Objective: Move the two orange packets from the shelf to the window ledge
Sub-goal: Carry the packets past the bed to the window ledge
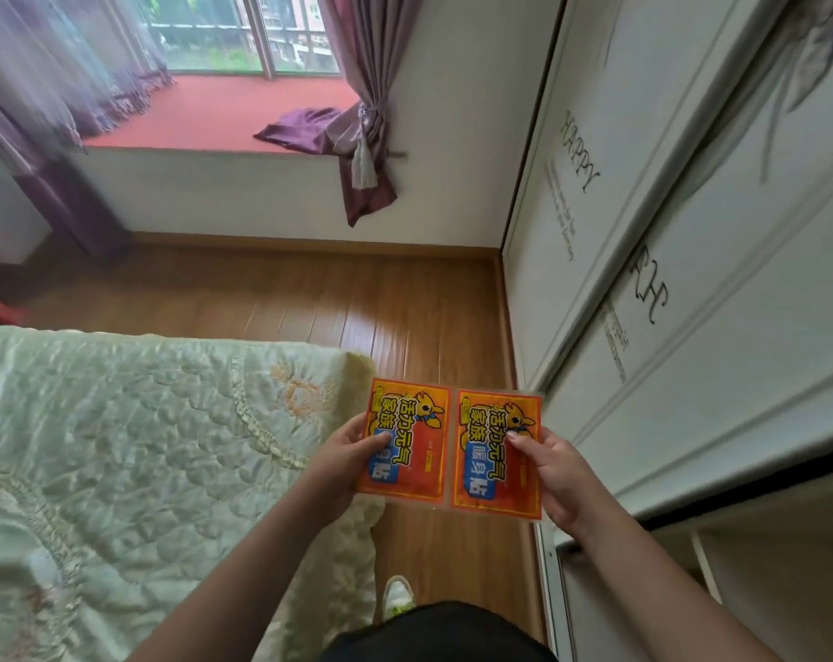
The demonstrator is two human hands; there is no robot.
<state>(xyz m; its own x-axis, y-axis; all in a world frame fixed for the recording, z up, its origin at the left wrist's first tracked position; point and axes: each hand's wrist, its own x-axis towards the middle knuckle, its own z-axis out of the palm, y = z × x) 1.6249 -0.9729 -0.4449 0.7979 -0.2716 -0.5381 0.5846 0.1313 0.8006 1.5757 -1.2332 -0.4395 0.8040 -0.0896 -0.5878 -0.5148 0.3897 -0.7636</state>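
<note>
- Nearest me I see a shoe (397, 595) on the wood floor (309, 298), in the strip between the bed and the wardrobe.
- My left hand (342, 463) is clamped on the left orange packet (407, 444): thumb on the printed face, fingers hidden behind it. It grips the packet's left edge, just above the bed's near right corner.
- My right hand (555, 475) is clamped the same way on the right orange packet (498, 453), thumb on the front, gripping its right edge.
- The two packets are held flat, side by side, their inner edges touching or nearly so; I cannot tell which. Both are in the air, on neither shelf nor ledge.
- The quilted bed cover (132, 446) fills the left; its far edge leaves open floor beyond.
- The white wardrobe (691, 279) runs along the right, with an open section (763, 566) just beside my right wrist.
- Ahead, the floor is open up to the wall under the window.
- The red window ledge (242, 117) lies well apart from the packets. A purple cloth (300, 126) lies near its right end and curtains (357, 88) hang over both ends; the middle of its front edge is bare.
</note>
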